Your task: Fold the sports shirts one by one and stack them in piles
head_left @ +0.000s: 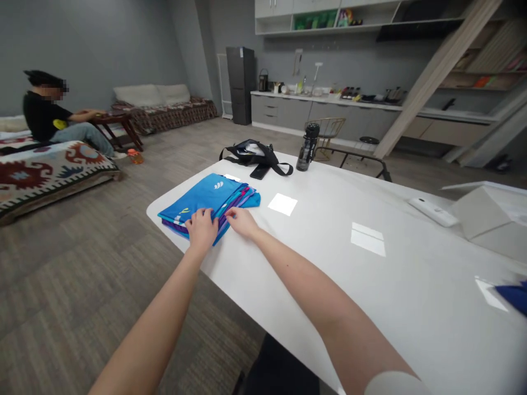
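Observation:
A stack of folded garments [208, 193], bright blue on top with purple, pink and teal layers at its side, lies at the table's left end. A white logo and a small yellow mark show on the top piece. My left hand [202, 226] rests on the near edge of the stack, its fingers a little apart and bent over the cloth. At the right side of the stack, the fingers of my right hand [242, 221] are pinched together on the edge of the layers. Exactly which layer they grip is hidden.
On the white table [313, 247] are a black bag [251, 151], a phone [259, 171], a dark bottle [308, 147], a white device [432, 212], a white box [494, 219] and dark blue cloth [514, 296]. A seated person [53, 112] is at far left.

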`<action>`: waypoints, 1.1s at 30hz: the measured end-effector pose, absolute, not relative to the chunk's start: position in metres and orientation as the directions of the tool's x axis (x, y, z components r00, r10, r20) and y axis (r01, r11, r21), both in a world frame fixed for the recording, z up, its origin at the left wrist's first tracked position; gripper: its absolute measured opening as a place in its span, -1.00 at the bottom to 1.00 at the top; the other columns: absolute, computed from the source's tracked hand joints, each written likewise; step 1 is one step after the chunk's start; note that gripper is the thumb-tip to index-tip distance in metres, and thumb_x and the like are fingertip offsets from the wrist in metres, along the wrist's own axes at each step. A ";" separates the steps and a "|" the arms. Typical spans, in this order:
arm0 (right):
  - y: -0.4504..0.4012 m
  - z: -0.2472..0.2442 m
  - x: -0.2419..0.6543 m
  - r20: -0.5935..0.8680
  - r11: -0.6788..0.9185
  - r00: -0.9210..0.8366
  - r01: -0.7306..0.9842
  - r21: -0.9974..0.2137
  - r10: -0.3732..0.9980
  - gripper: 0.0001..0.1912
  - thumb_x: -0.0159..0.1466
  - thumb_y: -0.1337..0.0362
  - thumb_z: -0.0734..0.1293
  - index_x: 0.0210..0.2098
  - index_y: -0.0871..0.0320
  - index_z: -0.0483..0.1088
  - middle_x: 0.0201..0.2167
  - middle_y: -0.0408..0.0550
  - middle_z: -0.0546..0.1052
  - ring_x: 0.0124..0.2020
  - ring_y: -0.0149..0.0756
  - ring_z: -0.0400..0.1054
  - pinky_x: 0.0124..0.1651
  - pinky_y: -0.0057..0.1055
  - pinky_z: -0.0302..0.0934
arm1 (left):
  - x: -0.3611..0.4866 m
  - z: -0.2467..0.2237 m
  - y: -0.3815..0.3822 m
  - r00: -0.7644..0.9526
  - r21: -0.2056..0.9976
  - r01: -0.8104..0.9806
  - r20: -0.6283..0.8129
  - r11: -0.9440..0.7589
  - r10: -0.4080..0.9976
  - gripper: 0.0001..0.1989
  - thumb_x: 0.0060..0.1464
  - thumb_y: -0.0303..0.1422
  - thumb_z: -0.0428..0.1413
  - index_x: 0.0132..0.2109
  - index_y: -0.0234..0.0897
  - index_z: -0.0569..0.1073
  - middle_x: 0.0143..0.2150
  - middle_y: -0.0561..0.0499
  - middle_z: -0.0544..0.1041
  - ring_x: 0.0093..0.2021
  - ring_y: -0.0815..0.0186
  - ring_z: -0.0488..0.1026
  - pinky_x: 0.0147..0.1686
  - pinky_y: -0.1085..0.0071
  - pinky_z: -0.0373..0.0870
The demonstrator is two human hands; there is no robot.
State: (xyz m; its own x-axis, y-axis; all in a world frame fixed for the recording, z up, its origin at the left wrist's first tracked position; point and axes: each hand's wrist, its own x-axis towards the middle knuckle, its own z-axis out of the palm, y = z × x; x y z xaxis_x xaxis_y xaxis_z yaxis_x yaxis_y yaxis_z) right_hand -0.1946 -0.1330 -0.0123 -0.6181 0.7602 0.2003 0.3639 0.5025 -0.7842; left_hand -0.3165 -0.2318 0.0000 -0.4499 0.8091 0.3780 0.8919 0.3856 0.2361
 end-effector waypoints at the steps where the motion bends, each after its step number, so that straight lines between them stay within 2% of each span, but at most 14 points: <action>1: -0.132 -0.013 -0.203 0.200 0.517 -0.633 0.367 -0.774 0.748 -0.83 0.31 0.34 0.29 -0.18 0.06 0.52 -0.17 -0.09 0.62 -0.16 -0.24 0.47 -0.01 -0.32 0.32 | -0.324 -0.001 -0.230 -0.470 0.222 0.882 0.369 0.415 0.802 -0.63 0.25 -0.30 -0.01 0.14 -0.26 0.44 0.16 -0.31 0.45 0.15 -0.13 0.35 0.07 -0.03 0.21; 8: -0.126 -0.003 -0.227 0.327 0.669 -0.651 0.384 -0.636 0.685 -0.69 0.32 0.40 0.24 0.02 0.08 0.46 0.01 0.01 0.47 0.06 -0.18 0.34 0.15 -0.27 0.22 | -0.350 0.007 -0.222 -0.467 0.235 0.882 0.319 0.408 0.825 -0.71 0.33 -0.24 -0.09 -0.14 -0.21 0.51 -0.07 -0.18 0.56 0.02 -0.03 0.43 -0.01 0.08 0.21; 11: -0.122 0.002 -0.233 0.337 0.715 -0.677 0.409 -0.567 0.654 -0.66 0.34 0.40 0.24 0.06 0.05 0.45 0.05 0.02 0.42 0.10 -0.15 0.28 0.16 -0.24 0.20 | -0.350 0.008 -0.222 -0.456 0.177 0.890 0.323 0.421 0.829 -0.69 0.34 -0.25 -0.11 -0.15 -0.23 0.50 -0.07 -0.19 0.56 0.01 -0.02 0.42 -0.02 0.09 0.20; 16: -0.118 0.001 -0.241 0.271 0.733 -0.712 0.487 -0.475 0.648 -0.76 0.40 0.29 0.24 -0.03 -0.01 0.50 0.10 0.02 0.38 0.15 -0.04 0.18 0.13 -0.09 0.16 | -0.347 0.006 -0.224 -0.408 0.079 0.911 0.310 0.404 0.859 -0.72 0.31 -0.21 -0.05 -0.10 -0.24 0.48 -0.02 -0.24 0.52 0.05 -0.07 0.38 -0.02 0.06 0.20; 20: -0.121 0.001 -0.242 0.258 0.742 -0.720 0.506 -0.440 0.644 -0.83 0.41 0.26 0.25 -0.14 0.02 0.50 0.07 0.02 0.41 0.14 -0.03 0.18 0.12 -0.05 0.11 | -0.346 0.007 -0.225 -0.388 0.113 0.922 0.294 0.371 0.874 -0.76 0.33 -0.26 -0.07 -0.13 -0.23 0.46 -0.04 -0.20 0.52 0.02 -0.04 0.39 -0.02 0.09 0.20; 24: -0.132 0.004 -0.236 0.364 0.749 -0.675 0.450 -0.486 0.642 -0.79 0.46 0.28 0.14 -0.08 0.05 0.40 0.02 0.02 0.47 0.17 -0.09 0.21 0.21 -0.05 0.02 | -0.341 0.012 -0.225 -0.374 0.220 0.925 0.378 0.310 0.847 -0.74 0.37 -0.28 -0.15 -0.10 -0.23 0.41 -0.09 -0.15 0.53 -0.03 0.05 0.43 -0.01 0.17 0.20; 26: -0.137 0.007 -0.227 0.414 0.763 -0.665 0.393 -0.513 0.621 -0.75 0.48 0.31 0.06 -0.02 0.06 0.34 -0.03 0.01 0.51 0.11 -0.15 0.29 0.29 -0.05 -0.07 | -0.335 0.016 -0.227 -0.336 0.235 0.938 0.423 0.256 0.841 -0.74 0.38 -0.30 -0.16 -0.08 -0.24 0.40 -0.10 -0.15 0.53 -0.03 0.07 0.44 0.00 0.19 0.21; 28: -0.141 0.011 -0.213 0.432 0.751 -0.652 0.346 -0.562 0.624 -0.72 0.48 0.32 0.02 0.00 0.07 0.29 -0.08 0.01 0.53 0.02 -0.16 0.36 0.28 -0.09 -0.04 | -0.326 0.021 -0.229 -0.279 0.212 0.956 0.442 0.203 0.852 -0.75 0.37 -0.30 -0.14 -0.05 -0.23 0.41 -0.08 -0.14 0.54 -0.02 0.06 0.44 0.01 0.18 0.21; 31: -0.147 0.023 -0.177 0.426 0.649 -0.557 0.296 -0.701 0.713 -0.75 0.47 0.25 0.02 0.00 0.05 0.25 -0.16 0.00 0.52 -0.14 -0.12 0.42 0.03 -0.20 0.20 | -0.308 0.030 -0.231 -0.220 0.168 0.973 0.451 0.160 0.865 -0.77 0.34 -0.36 -0.09 -0.01 -0.21 0.42 -0.04 -0.14 0.54 0.02 0.04 0.44 0.05 0.15 0.20; 33: -0.153 0.037 -0.141 0.422 0.570 -0.458 0.256 -0.780 0.783 -0.79 0.46 0.18 0.05 -0.03 0.02 0.24 -0.24 -0.06 0.50 -0.26 -0.14 0.42 -0.15 -0.27 0.23 | -0.291 0.037 -0.230 -0.227 0.181 0.971 0.488 0.157 0.843 -0.74 0.32 -0.40 -0.10 0.03 -0.21 0.42 0.00 -0.16 0.52 0.05 0.03 0.42 0.06 0.15 0.20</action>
